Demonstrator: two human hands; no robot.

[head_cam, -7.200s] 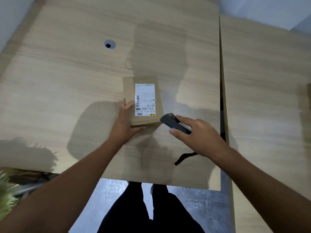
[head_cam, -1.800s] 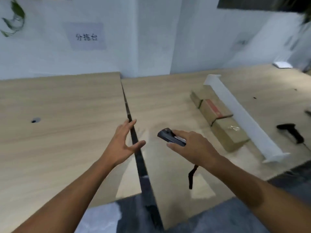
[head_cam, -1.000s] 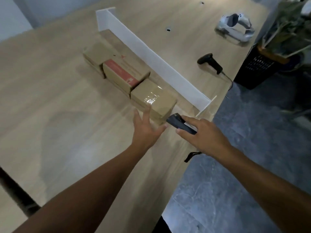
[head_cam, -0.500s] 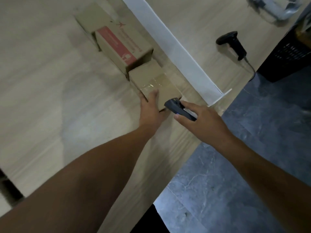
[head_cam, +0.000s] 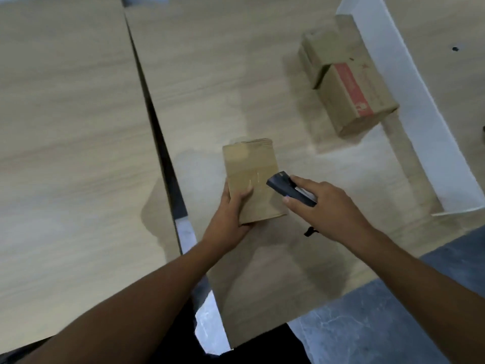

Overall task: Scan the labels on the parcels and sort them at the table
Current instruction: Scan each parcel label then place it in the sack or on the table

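While the left hand (head_cam: 231,214) held a plain brown cardboard parcel (head_cam: 253,179) by its near left corner, thumb across the top face and fingers wrapped under, the right hand (head_cam: 322,206) kept its grip closed round a small dark handheld scanner (head_cam: 288,191), whose nose touched or overlapped the parcel's right edge. That parcel sat near the middle of the right-hand light wood desk (head_cam: 215,74); no label showed on its upper face. Three parcels were counted in all. The other two lay together at about two o'clock from the held one, well apart from it: a brown cardboard box with a red printed stripe (head_cam: 354,101), and a plain brown cardboard box (head_cam: 328,48) touching it on its far side. Both rested just beside a long white upright divider board (head_cam: 409,101) running from one o'clock toward four o'clock. Two desks were visible, a second light wood desk (head_cam: 65,127) lying at nine o'clock across a narrow dark gap (head_cam: 162,158). A short black strap (head_cam: 310,231) hung below the right wrist.
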